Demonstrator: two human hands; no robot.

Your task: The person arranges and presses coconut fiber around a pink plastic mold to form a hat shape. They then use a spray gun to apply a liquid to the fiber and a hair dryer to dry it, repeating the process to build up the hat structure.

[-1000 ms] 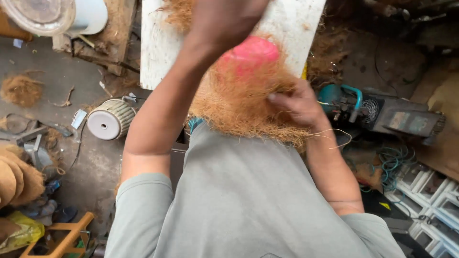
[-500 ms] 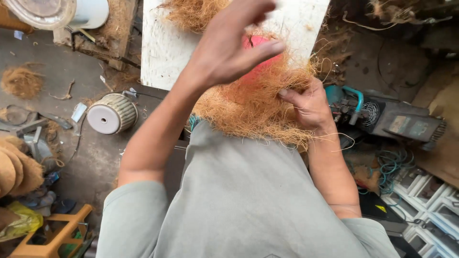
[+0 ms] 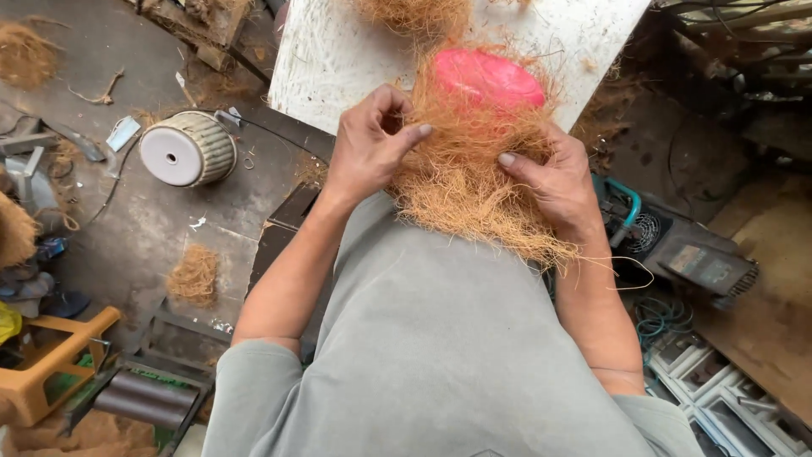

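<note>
Your left hand sits on the near left edge of the fibre bundle, fingers curled and thumb stretched toward the middle, so that the tips pinch a small tuft of strands rather than the whole mass. Your right hand lies on the opposite side, fingers half closed and pressed into the fibre, thumb pointing inward toward your left thumb; it cups the bundle more than it grips it. Between the two thumbs the bundle spreads out, its long axis running away from you, from the loose fringe hanging just under your fingertips up to the pink form that it wraps. That pink form lies just beyond your fingertips, a little closer to your right fingers than to your left, and it rests on the white board that stretches farther out past both hands. Both hands touch the fibre; neither touches the pink form as far as you can see, though strands hide its near edge. Well off to the left of your left fingers, a ribbed white spool lies on the floor.
</note>
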